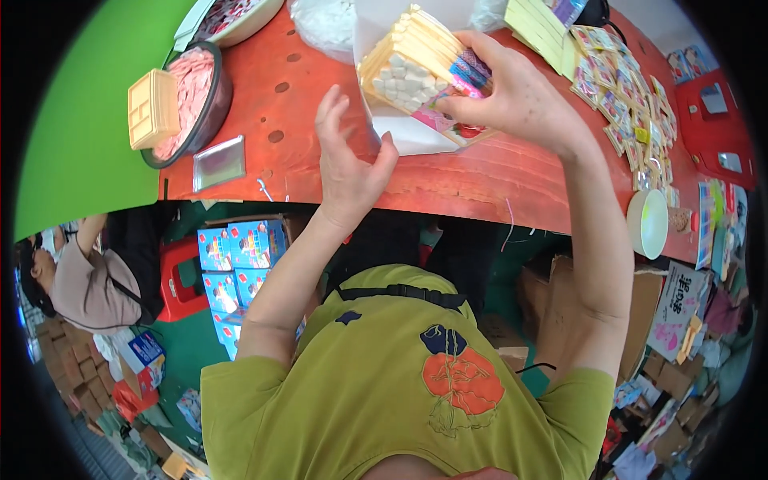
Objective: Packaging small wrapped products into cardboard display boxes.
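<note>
My right hand (520,92) grips a cream compartment tray (420,36) by its right side, tilted over the table. Small white pieces (404,84) fill part of the tray, and colourful pink and blue packets (468,72) lie in it near my fingers. Behind and below it is a white sheet or shallow container (412,142) on the red table (480,180); which of the two I cannot tell. Just left of the tray, my left hand (350,164) is raised with fingers apart and holds nothing.
At the left stands a dark basin (220,100) of pink pieces, an empty cream tray (154,112) on its rim, beside a clear plastic case (218,164). Small packs (616,96) spread at right, near a pale bowl (648,224). Blue boxes (240,264) and another person (100,280) are at lower left.
</note>
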Motion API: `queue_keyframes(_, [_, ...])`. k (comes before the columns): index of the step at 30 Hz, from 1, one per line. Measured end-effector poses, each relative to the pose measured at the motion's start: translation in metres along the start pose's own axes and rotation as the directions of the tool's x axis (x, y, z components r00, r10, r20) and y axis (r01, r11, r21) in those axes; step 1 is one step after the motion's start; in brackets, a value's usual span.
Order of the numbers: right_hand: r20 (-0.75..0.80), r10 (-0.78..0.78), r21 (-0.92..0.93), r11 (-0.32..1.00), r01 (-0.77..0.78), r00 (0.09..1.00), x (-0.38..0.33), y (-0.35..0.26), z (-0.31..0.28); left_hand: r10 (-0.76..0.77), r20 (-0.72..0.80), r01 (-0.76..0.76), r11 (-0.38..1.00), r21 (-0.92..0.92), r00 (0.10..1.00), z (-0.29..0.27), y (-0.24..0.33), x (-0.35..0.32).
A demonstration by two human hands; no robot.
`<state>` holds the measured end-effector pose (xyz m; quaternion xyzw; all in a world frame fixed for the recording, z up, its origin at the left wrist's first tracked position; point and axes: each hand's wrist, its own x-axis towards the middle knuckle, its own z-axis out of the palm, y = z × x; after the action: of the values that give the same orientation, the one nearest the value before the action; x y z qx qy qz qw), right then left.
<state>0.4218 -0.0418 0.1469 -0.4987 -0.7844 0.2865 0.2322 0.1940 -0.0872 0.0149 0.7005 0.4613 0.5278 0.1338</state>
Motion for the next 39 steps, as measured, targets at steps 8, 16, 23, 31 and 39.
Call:
queue_keyframes(8, [0.563, 0.167, 0.087, 0.962, -0.258, 0.809, 0.067, 0.002, 0.006, -0.34, 0.089, 0.347, 0.934, -0.087, 0.936, -0.016, -0.025, -0.016])
queue_keyframes(16, [0.714, 0.254, 0.012, 0.927, -0.374, 0.652, 0.105, 0.01, 0.015, -0.3, 0.128, 0.321, 0.928, -0.19, 0.945, -0.02, -0.032, -0.018])
queue_keyframes(23, [0.687, 0.268, -0.098, 0.955, -0.28, 0.675, 0.109, -0.002, 0.009, -0.182, 0.148, 0.198, 0.974, -0.105, 0.972, -0.018, -0.047, -0.017])
queue_keyframes(31, [0.55, 0.216, 0.031, 0.96, -0.279, 0.807, 0.097, 0.015, 0.019, 0.068, -0.188, -0.033, 0.983, 0.181, 0.98, -0.015, -0.038, -0.015])
queue_keyframes(39, [0.545, 0.225, 0.054, 0.952, -0.302, 0.808, 0.099, 0.021, 0.025, -0.422, 0.351, 0.546, 0.584, -0.601, 0.836, 0.046, 0.019, -0.056])
